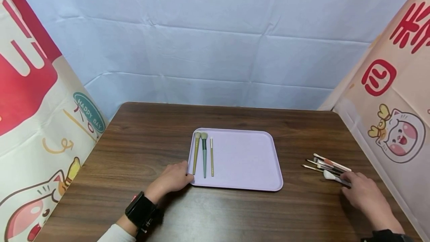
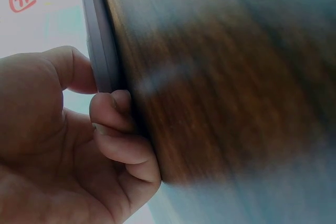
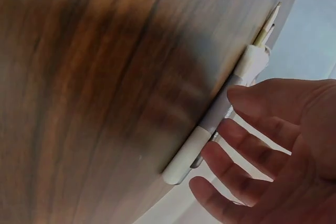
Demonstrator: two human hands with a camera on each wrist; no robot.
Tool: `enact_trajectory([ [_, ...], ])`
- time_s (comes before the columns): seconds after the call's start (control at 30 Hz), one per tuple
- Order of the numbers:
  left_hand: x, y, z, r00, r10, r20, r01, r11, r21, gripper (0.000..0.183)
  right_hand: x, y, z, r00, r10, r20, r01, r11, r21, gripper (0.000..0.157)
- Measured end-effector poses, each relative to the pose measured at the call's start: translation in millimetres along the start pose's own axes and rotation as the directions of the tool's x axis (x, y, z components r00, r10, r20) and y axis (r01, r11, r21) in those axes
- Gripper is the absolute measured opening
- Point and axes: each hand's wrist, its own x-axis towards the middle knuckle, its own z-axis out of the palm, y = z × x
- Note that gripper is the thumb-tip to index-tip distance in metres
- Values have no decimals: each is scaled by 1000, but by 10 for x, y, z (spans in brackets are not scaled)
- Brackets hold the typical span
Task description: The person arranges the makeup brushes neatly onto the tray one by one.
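Note:
My left hand [image 1: 173,177] grips the near-left corner of a pale lilac tray [image 1: 246,160]. In the left wrist view the thumb lies over the tray's rim [image 2: 101,40], with curled fingers at its underside. Three makeup brushes lie side by side along the tray's left part: an olive-handled brush [image 1: 196,156], a green brush [image 1: 204,158] and a thin brush [image 1: 212,160]. Over on the right, my right hand [image 1: 364,193] is at a loose pile of makeup brushes [image 1: 332,164]. Its fingers are spread and slightly bent, the thumb right at a white-and-grey brush [image 3: 189,153].
Brown wood-grain table [image 1: 151,133] lies under everything. A pale blue cloth [image 1: 208,47] hangs behind its far edge. Printed cloths flank it, a left one [image 1: 30,133] and a right one [image 1: 356,122] close beside the brush pile.

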Motion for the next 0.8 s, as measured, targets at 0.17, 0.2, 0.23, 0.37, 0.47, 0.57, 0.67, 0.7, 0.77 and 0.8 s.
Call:
enact_trajectory([
  [0.17,2,-2,5,1000,4,1,-4,1000,-1,25,39,33,37,999,-20,-43,20,1000,-8,24],
  [0.2,1,-1,5,1000,3,1,-3,1000,-2,25,47,39,44,998,-27,-52,26,1000,-10,23],
  [0.23,2,-1,5,1000,2,2,-2,1000,-1,25,57,41,48,998,-30,-61,29,999,-12,21],
  [0.37,2,-2,5,1000,-5,5,5,1000,0,25,95,65,64,997,-42,-70,41,999,-17,16],
  [0.47,1,-2,3,1000,-2,2,2,1000,-2,25,124,72,60,999,-22,-29,21,1000,-8,16],
  [0.57,1,4,1,1000,2,-3,-2,1000,0,25,134,75,48,1000,-7,10,7,1000,0,17],
  [0.67,5,4,3,1000,1,-2,-1,1000,0,25,133,89,45,1000,-11,20,11,1000,3,15],
  [0.7,5,3,3,1000,0,-1,0,1000,0,25,130,94,47,1000,-16,14,16,1000,6,14],
  [0.77,5,2,2,1000,-2,1,2,1000,1,25,126,102,44,1000,-19,11,19,1000,7,13],
  [0.8,4,2,0,1000,-4,2,4,1000,0,25,126,106,44,1000,-20,10,20,1000,7,12],
])
